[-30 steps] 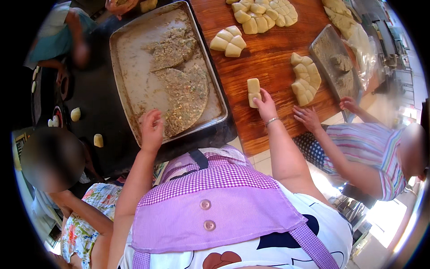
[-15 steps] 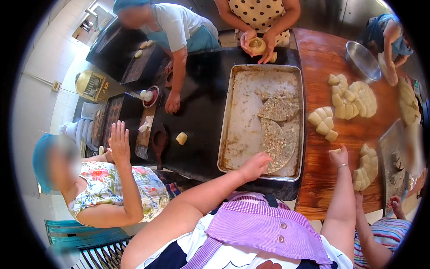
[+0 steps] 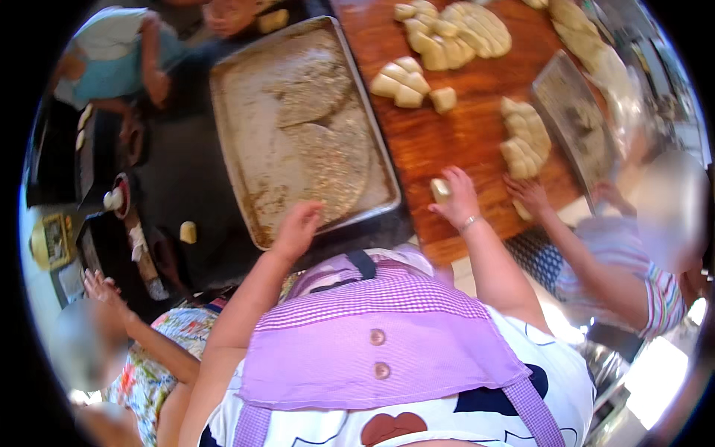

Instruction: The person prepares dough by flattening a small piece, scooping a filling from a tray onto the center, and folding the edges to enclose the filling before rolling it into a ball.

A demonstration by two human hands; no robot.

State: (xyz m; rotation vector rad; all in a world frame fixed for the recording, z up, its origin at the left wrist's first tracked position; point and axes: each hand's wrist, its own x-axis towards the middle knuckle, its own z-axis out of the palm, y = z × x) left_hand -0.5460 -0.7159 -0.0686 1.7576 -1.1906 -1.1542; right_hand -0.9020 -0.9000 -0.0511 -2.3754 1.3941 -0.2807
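Two hands: left hand on tray; right hand on dough piece.

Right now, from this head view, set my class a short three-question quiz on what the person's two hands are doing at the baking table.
1. True or false: the right hand rests on the wooden table at a small dough piece.
2. The left hand is at the near edge of what? A) a metal baking tray B) a glass bowl C) a cutting knife
3. Fill in: the crumbly coating lies inside the ____.

Key: 1 true; 2 A; 3 tray.
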